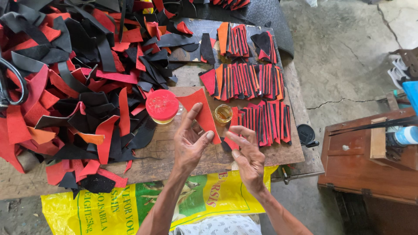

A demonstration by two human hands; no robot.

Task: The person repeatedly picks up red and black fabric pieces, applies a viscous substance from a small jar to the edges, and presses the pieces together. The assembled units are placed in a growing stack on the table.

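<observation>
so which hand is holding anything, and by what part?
The left hand pinches the flat red leather piece at its lower edge, thumb against fingers. The right hand holds nothing.

Left hand [190,141] holds red piece [201,111]; right hand [246,152] beside.
</observation>
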